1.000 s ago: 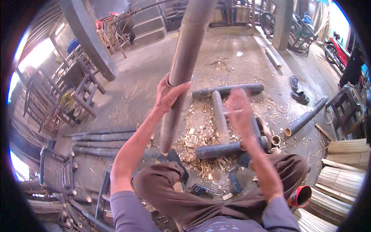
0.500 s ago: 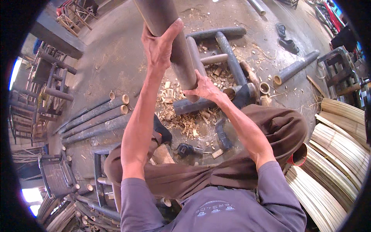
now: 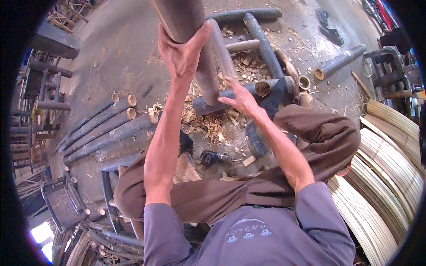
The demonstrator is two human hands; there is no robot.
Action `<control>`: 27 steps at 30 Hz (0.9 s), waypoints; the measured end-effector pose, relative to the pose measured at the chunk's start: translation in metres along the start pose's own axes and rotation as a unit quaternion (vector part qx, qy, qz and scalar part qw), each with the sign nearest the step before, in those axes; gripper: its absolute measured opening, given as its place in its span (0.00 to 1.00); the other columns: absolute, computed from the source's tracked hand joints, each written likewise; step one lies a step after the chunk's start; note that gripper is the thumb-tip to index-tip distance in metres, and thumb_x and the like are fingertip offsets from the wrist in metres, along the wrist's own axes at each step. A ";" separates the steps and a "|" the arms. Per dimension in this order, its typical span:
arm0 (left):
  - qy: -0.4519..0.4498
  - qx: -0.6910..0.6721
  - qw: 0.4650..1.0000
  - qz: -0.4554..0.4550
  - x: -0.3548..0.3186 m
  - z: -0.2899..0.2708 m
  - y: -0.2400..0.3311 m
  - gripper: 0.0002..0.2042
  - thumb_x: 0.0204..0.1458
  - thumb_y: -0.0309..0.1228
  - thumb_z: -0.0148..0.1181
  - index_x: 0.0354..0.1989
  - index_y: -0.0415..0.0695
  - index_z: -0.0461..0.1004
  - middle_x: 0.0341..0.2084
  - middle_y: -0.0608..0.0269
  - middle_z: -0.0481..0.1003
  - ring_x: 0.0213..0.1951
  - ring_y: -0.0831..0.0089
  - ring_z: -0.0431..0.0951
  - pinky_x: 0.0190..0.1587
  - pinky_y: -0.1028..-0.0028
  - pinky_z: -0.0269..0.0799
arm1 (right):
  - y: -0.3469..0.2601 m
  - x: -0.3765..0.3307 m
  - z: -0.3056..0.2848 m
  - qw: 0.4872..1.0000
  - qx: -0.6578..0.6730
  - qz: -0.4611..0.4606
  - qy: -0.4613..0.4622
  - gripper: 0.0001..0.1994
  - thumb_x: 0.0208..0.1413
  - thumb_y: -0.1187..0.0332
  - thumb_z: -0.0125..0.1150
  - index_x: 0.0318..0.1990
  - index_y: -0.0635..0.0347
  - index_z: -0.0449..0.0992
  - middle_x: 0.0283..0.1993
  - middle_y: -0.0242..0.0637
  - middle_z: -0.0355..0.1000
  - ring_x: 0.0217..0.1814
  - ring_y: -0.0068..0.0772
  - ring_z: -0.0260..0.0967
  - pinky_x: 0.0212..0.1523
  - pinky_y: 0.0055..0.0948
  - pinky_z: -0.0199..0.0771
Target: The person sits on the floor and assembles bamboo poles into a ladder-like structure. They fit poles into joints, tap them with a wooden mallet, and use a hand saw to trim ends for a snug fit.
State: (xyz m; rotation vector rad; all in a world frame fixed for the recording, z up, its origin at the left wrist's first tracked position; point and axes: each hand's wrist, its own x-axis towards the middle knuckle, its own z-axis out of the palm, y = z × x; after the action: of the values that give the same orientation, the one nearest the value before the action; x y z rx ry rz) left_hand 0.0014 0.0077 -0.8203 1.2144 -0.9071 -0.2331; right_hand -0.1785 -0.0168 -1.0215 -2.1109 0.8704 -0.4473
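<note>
A thick dark bamboo pole (image 3: 188,22) slants down across the upper middle, its far end running out of view. Wrapped around its side from below is my left hand (image 3: 181,53), thumb and fingers spread wide on the tube. Beside the pole's lower end is my right hand (image 3: 242,98), open with fingers stretched out; its thumb is close to the tube, and whether it touches I cannot tell. Beneath and beyond lies a bamboo frame (image 3: 264,46) on the floor. Its near bar (image 3: 244,94) has a round hole cut in the upper side. Part of the frame is hidden by the pole and hands.
Wood chips (image 3: 208,126) litter the floor by my feet. A black hand tool (image 3: 211,158) lies between my legs. Several bamboo poles (image 3: 104,124) rest at left, a loose tube (image 3: 341,62) and slippers (image 3: 329,31) at right. Split bamboo strips (image 3: 377,186) are stacked beside my right knee.
My right hand has loosened from the pole's lower end, its fingers now extended beside it. My left hand keeps its hold. The view has shifted slightly.
</note>
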 end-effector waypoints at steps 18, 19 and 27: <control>-0.006 0.000 1.000 0.012 0.000 0.021 0.006 0.31 0.34 0.43 0.77 0.42 0.36 0.70 0.35 0.56 0.77 0.36 0.70 0.77 0.42 0.69 0.74 | 0.077 -0.158 0.071 0.904 -0.214 0.301 -0.216 0.45 0.53 0.67 0.60 0.75 0.36 0.39 0.60 0.60 0.59 0.56 0.68 0.67 0.52 0.60 0.71; -0.007 0.008 1.000 0.014 0.001 0.022 0.006 0.31 0.34 0.43 0.77 0.42 0.36 0.70 0.35 0.56 0.77 0.36 0.70 0.77 0.42 0.69 0.74 | 0.079 -0.158 0.070 0.904 -0.222 0.295 -0.215 0.47 0.52 0.65 0.62 0.75 0.36 0.38 0.58 0.61 0.60 0.54 0.69 0.68 0.52 0.59 0.71; -0.008 0.015 0.999 0.027 -0.002 0.022 0.004 0.32 0.34 0.45 0.77 0.43 0.36 0.70 0.36 0.55 0.77 0.37 0.69 0.78 0.43 0.68 0.74 | 0.038 -0.137 0.064 0.923 -0.129 0.310 -0.188 0.43 0.52 0.55 0.57 0.74 0.45 0.44 0.56 0.67 0.66 0.55 0.68 0.68 0.55 0.55 0.69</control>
State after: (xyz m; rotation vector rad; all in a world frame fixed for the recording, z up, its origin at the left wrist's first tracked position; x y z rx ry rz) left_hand -0.0166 -0.0055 -0.8160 1.2159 -0.9594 -0.1861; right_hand -0.2552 0.0983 -1.0936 -1.9080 1.3393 0.4111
